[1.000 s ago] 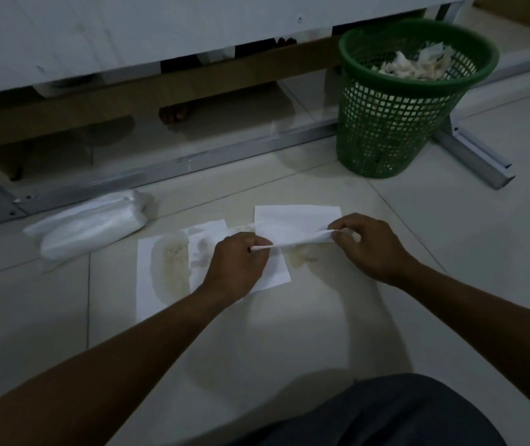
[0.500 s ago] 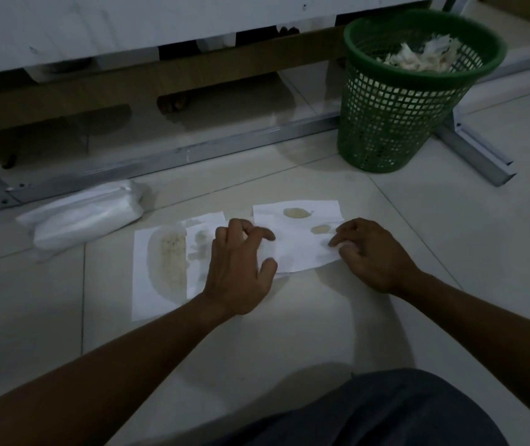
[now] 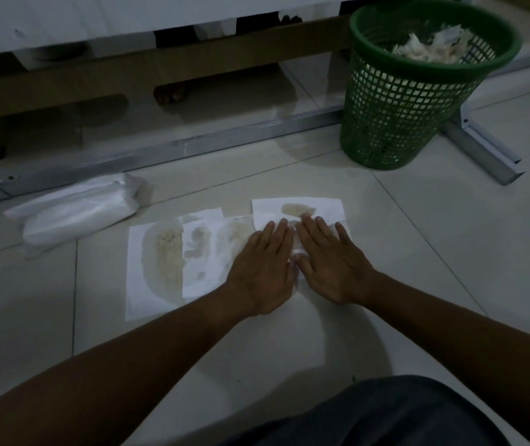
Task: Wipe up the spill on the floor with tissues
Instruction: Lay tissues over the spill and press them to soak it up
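Note:
Three white tissues lie flat on the pale tiled floor. The left tissue [image 3: 157,262] shows a large yellowish wet stain. The middle tissue [image 3: 205,252] overlaps it and is blotched with damp. The right tissue [image 3: 299,209] has a small yellowish wet patch near its far edge. My left hand [image 3: 263,268] lies flat, fingers straight, pressing on the seam between the middle and right tissues. My right hand [image 3: 328,259] presses flat on the right tissue right beside it. The spill itself is hidden under the tissues.
A soft plastic tissue pack [image 3: 77,214] lies on the floor at the left. A green mesh wastebasket [image 3: 395,123] with crumpled used tissues stands at the back right. A metal table frame [image 3: 193,149] runs along the floor behind the tissues.
One second ago both hands held a tissue stretched between them. They laid it over the right part of the spill, then flattened onto it with straight fingers, side by side.

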